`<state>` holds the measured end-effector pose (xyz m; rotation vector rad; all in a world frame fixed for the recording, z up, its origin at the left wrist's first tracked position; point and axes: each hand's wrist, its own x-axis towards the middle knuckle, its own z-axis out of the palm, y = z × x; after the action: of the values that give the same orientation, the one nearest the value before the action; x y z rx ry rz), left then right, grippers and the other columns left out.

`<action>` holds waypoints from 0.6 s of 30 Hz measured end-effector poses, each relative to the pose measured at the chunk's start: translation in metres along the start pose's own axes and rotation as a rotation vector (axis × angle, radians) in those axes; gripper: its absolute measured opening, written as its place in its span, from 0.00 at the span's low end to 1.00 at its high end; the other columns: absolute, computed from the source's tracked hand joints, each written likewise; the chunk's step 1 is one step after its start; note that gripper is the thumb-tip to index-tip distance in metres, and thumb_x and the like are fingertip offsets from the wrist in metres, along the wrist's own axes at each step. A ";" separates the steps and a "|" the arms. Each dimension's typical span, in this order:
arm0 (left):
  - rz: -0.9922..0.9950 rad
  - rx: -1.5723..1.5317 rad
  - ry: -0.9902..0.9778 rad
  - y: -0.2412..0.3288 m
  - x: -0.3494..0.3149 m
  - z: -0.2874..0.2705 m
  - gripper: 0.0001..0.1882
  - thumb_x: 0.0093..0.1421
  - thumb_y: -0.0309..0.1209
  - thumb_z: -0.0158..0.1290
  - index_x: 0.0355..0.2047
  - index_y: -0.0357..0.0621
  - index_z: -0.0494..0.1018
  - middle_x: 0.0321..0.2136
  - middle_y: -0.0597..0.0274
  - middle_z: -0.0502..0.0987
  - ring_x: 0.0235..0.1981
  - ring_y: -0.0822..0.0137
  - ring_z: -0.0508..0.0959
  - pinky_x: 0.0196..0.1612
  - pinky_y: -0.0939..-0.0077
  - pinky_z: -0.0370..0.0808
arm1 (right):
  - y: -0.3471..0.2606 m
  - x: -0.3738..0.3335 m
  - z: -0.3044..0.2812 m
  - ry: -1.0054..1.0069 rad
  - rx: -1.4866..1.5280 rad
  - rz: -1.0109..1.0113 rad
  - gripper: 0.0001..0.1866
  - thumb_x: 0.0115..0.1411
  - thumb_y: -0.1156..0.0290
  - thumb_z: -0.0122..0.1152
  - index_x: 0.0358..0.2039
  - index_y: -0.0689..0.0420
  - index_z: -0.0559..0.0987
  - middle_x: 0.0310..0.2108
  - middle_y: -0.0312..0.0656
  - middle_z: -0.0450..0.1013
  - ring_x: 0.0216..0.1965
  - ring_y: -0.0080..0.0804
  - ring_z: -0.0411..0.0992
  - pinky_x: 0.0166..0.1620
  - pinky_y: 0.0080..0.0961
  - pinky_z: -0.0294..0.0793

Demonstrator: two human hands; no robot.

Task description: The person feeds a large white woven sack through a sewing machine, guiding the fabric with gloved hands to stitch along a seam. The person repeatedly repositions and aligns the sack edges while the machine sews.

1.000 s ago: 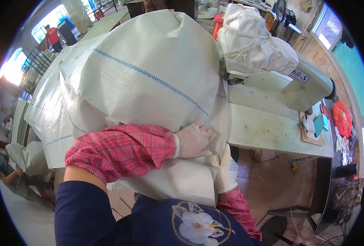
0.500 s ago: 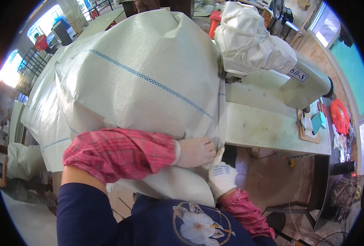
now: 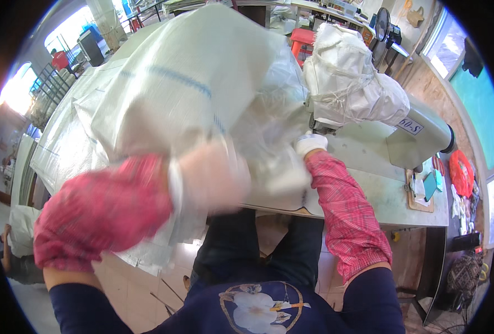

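Note:
A large white woven plastic sack [image 3: 202, 61] with blue stripes spreads over the left side of the work table, its near part lifted and blurred. My left hand [image 3: 213, 175], in a pale glove, is smeared by motion in front of the sack, and its fingers cannot be made out. Beside the sack's right edge, my right hand [image 3: 312, 143] in a white glove looks curled on the sack cloth, just below the sewing head. That sewing machine [image 3: 419, 136] has its head wrapped in a tied white cloth cover [image 3: 347, 78].
The table top [image 3: 380, 195] extends to the right, with a clipboard [image 3: 419, 192] on it. A red plastic bag [image 3: 461, 166] hangs at the right. Behind the machine are a red stool [image 3: 301, 42] and a black fan [image 3: 386, 28]. Another person's arm [image 3: 6, 239] shows at far left.
My hands have come apart: the left moved left and up, the right moved up to the sewing head. The sack's near part swung up and left, uncovering the table's front edge and my legs.

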<state>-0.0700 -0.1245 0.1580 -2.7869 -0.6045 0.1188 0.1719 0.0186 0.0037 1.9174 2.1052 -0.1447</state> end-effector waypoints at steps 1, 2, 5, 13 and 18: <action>0.094 -0.226 0.041 0.031 -0.012 -0.025 0.10 0.42 0.39 0.59 0.14 0.47 0.75 0.16 0.60 0.75 0.19 0.61 0.76 0.23 0.68 0.70 | -0.009 -0.005 0.003 0.011 -0.275 -0.066 0.19 0.62 0.60 0.50 0.49 0.53 0.80 0.52 0.45 0.74 0.51 0.42 0.74 0.50 0.46 0.74; 0.277 -0.404 0.074 0.062 -0.024 -0.045 0.11 0.40 0.40 0.59 0.13 0.47 0.74 0.16 0.60 0.74 0.18 0.63 0.75 0.24 0.69 0.70 | -0.019 -0.015 0.008 0.104 -0.543 -0.127 0.23 0.64 0.59 0.46 0.54 0.56 0.76 0.53 0.46 0.74 0.52 0.44 0.73 0.50 0.45 0.74; 0.602 -0.367 -0.226 0.126 -0.022 -0.082 0.11 0.46 0.35 0.55 0.18 0.39 0.76 0.17 0.62 0.71 0.20 0.62 0.71 0.28 0.69 0.68 | -0.056 -0.072 0.049 0.553 0.258 -0.782 0.20 0.62 0.61 0.47 0.50 0.54 0.78 0.50 0.46 0.75 0.52 0.42 0.72 0.52 0.40 0.72; 0.166 -0.249 0.198 0.078 0.116 0.009 0.31 0.48 0.43 0.59 0.48 0.36 0.70 0.45 0.50 0.72 0.51 0.54 0.72 0.59 0.58 0.63 | -0.040 -0.268 0.116 0.431 0.518 -1.062 0.15 0.60 0.65 0.51 0.42 0.55 0.81 0.38 0.48 0.78 0.42 0.37 0.75 0.45 0.28 0.73; 0.304 0.003 0.048 0.073 0.066 0.120 0.36 0.57 0.42 0.51 0.61 0.30 0.59 0.57 0.50 0.68 0.56 0.59 0.70 0.62 0.61 0.59 | -0.018 -0.310 0.106 0.282 0.735 -0.918 0.13 0.61 0.67 0.53 0.40 0.59 0.81 0.33 0.47 0.79 0.34 0.31 0.75 0.38 0.22 0.74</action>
<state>0.0019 -0.1294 0.0202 -2.8502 -0.1653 0.1142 0.1915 -0.3085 -0.0131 1.0697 3.2963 -0.9915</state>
